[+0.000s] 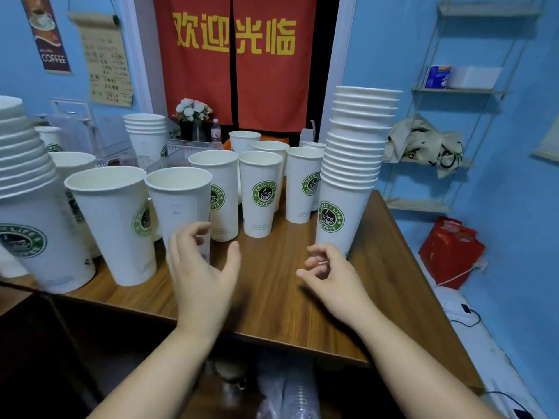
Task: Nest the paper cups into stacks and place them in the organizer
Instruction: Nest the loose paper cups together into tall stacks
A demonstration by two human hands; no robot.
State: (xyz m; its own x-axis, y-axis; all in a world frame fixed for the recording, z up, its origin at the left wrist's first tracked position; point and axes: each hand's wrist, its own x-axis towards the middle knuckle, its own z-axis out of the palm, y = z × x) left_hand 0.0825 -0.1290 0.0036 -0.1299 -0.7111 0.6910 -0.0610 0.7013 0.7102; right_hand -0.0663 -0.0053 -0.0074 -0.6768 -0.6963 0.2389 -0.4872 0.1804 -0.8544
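Note:
Several white paper cups with green logos stand loose on the wooden table (281,300). A tall nested stack (351,164) rises at the right, another stack (27,189) at the far left, a short stack (146,134) at the back. My left hand (202,273) hovers with spread fingers just in front of a single cup (181,207), holding nothing. My right hand (329,273) floats with loosely curled fingers near the base of the right stack, apart from it and empty. A clear organizer (184,146) sits behind the cups.
A red curtain hangs in the doorway behind. A flower vase (193,116) and a bottle (216,133) stand at the back. Wall shelves and a red bag (450,252) are to the right. The table's front edge is near my forearms.

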